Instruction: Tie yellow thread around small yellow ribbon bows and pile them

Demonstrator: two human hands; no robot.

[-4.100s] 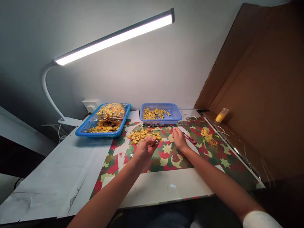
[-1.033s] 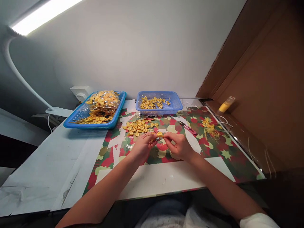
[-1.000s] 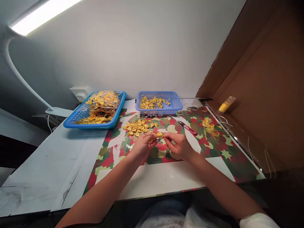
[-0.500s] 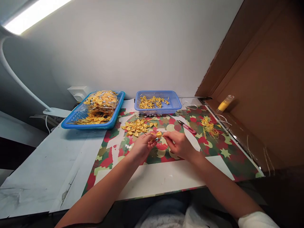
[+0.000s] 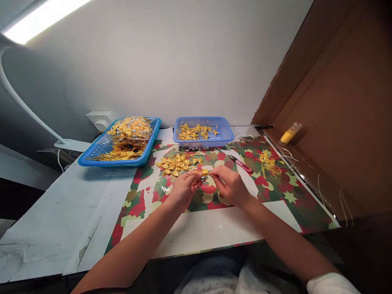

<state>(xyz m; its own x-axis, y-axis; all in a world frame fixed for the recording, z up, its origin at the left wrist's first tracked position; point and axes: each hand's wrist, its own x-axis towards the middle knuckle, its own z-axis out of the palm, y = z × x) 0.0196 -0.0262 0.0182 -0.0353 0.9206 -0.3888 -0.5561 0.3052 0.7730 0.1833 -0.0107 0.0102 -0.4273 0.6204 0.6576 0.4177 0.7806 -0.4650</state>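
Since small yellow bow [image 5: 204,172] is pinched between left hand [image 5: 183,190] and right hand [image 5: 230,185], both grips clamped on it, raised above tabletop [image 5: 214,228]; loose bow pile [image 5: 176,163] kept near, at 11 o'clock.

one head-worn camera looks forward and down, close over the table [image 5: 214,232].

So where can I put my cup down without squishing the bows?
Bare room: the white table left of the mat, below the tray; also the near edge under the hands. Crowded: around the loose bows, basket, cutter and threads.
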